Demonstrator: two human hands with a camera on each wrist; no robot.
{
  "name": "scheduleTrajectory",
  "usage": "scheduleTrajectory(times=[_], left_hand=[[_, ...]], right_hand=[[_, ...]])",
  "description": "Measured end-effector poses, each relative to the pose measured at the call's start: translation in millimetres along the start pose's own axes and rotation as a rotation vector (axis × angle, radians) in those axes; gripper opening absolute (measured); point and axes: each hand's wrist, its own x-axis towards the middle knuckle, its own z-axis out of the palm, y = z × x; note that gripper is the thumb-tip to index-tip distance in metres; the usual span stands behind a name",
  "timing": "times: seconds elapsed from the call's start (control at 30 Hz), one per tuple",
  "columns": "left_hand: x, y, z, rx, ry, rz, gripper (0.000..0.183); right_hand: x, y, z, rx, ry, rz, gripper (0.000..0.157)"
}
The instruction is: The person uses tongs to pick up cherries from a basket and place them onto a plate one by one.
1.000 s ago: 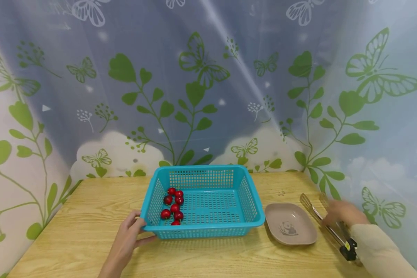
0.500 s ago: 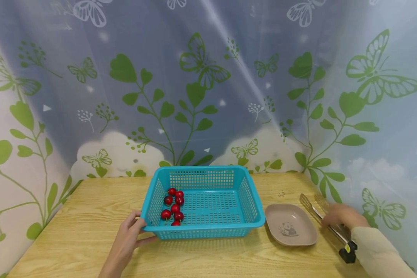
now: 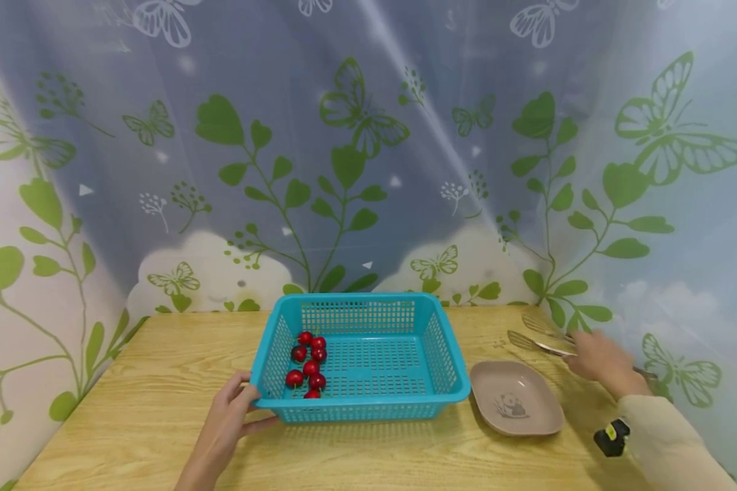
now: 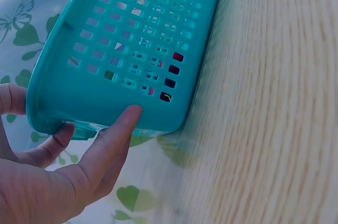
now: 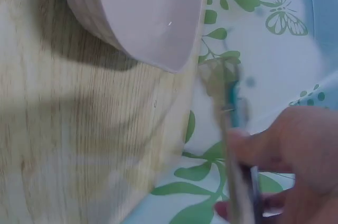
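Note:
My left hand grips the near left corner of a blue plastic basket. In the left wrist view its fingers lie against the basket's end wall and under the rim. Several red cherries lie in the left part of the basket. At the far right, my right hand holds metal tongs, their slotted heads apart and pointing left. The right wrist view shows thumb and fingers around the tongs, with blur at the heads.
A beige square dish with a panda print stands between the basket and the right hand. A small black device sits beside the right sleeve. A patterned curtain closes off the back and sides of the wooden table.
My right hand has lifted the tongs from beside the dish, and their heads have swung up and left behind it. My left hand, the basket and the cherries stay put.

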Motion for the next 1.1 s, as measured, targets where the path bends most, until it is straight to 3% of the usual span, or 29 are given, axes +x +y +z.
scheduleTrajectory(times=[0.37,0.6,0.83,0.97,1.1], left_hand=[[-0.2,0.1,-0.9,0.005,0.004,-0.009,0.035],[-0.3,-0.2,-0.9,0.003,0.006,-0.008,0.035],[0.3,-0.6,-0.2,-0.004,0.003,-0.007,0.035],[0.4,-0.2,0.0,-0.009,0.006,-0.008,0.036],[0.2,0.2,0.2,-0.003,0.006,-0.01,0.036]], right_hand=[[6,-25,-0.6,0.09,0.39,-0.083,0.056],[12,-43,-5.5,0.038,0.619,-0.273,0.056],[15,-64,-12.3,-0.005,0.702,-0.385,0.056],[16,-77,-18.6,0.012,0.71,-0.434,0.057],[18,-88,-23.7,0.052,0.695,-0.541,0.062]])
